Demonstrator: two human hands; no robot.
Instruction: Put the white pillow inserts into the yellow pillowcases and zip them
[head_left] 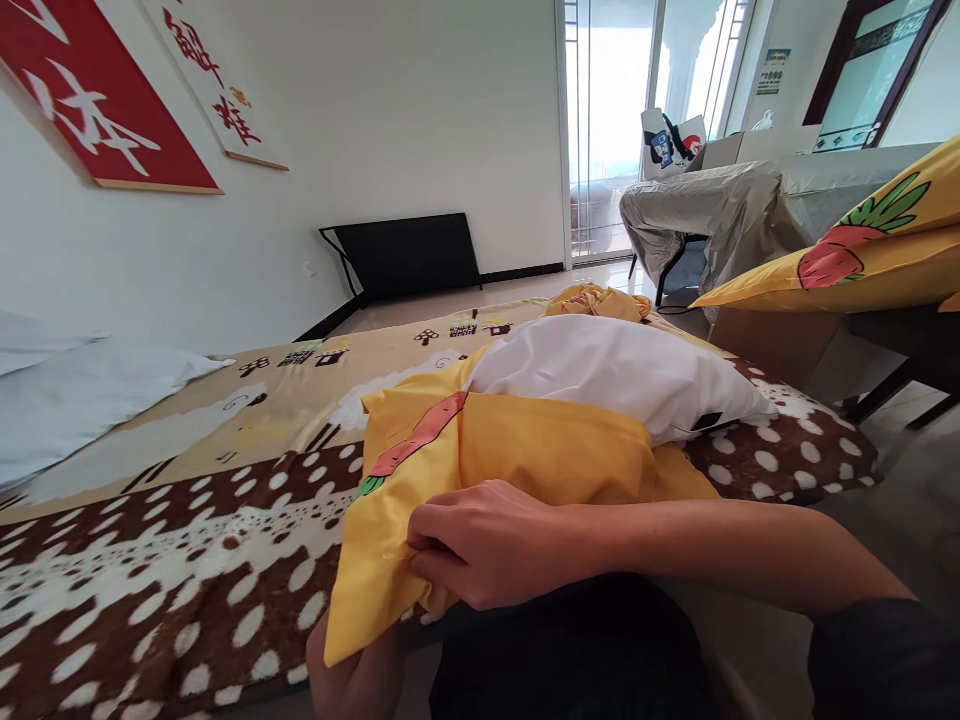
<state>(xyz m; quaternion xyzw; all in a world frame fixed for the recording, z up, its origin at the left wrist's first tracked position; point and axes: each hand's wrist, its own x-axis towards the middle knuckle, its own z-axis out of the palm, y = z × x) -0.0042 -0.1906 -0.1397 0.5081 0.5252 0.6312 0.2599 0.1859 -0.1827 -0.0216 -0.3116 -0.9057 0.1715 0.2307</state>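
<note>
A yellow pillowcase (551,440) printed with a red carrot and green leaves lies at the bed's near edge. Out of its far side bulges a white pillow (600,370), partly covered by the yellow cloth, with a small dark tag at its right end. My right hand (480,545) reaches in from the right, its fingers closed on the near left part of the pillowcase. Below the hanging left corner of the cloth is my left hand (356,665); the fabric hides its fingers.
The bed carries a brown blanket (225,560) with white spots and a beige patterned sheet (315,400). White pillows (97,400) lie at left. A crumpled yellow cloth (600,301) sits beyond. At right are another carrot-print pillow (862,250) and a plastic-covered piece of furniture (712,200).
</note>
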